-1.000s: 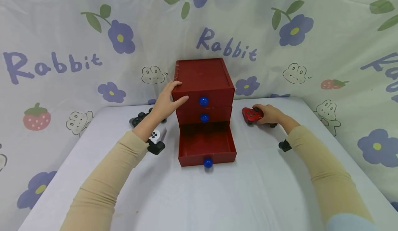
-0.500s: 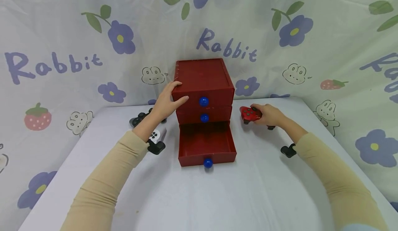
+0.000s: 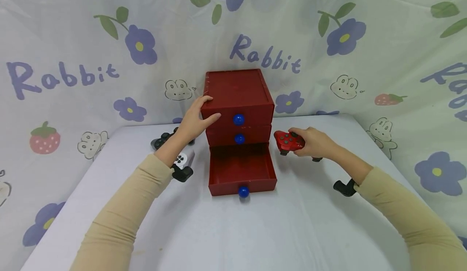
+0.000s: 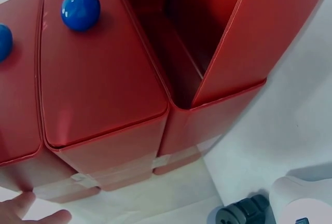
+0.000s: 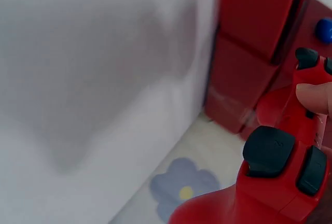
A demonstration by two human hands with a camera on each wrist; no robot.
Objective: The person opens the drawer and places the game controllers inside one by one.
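A red game controller (image 3: 286,141) is in my right hand (image 3: 317,143), which grips it by one end above the table, just right of the red drawer cabinet (image 3: 238,86). In the right wrist view, a thumb (image 5: 314,98) presses on the red controller, whose black triggers (image 5: 268,151) face the camera. My left hand (image 3: 192,120) rests against the cabinet's upper left side, its fingers over the top edge and thumb spread toward the front. The cabinet's bottom drawer (image 3: 226,188) is pulled out; the two drawers above are closed, each with a blue knob.
Left of the cabinet lie a black game controller (image 3: 159,142) and a white game controller (image 3: 187,157), both partly covered by the left forearm. A printed cloth (image 3: 292,27) hangs behind the white-covered table (image 3: 233,230).
My right hand has lifted the red controller off the table and brought it left, closer to the cabinet. The left hand stays put on the cabinet, and the bottom drawer remains pulled out.
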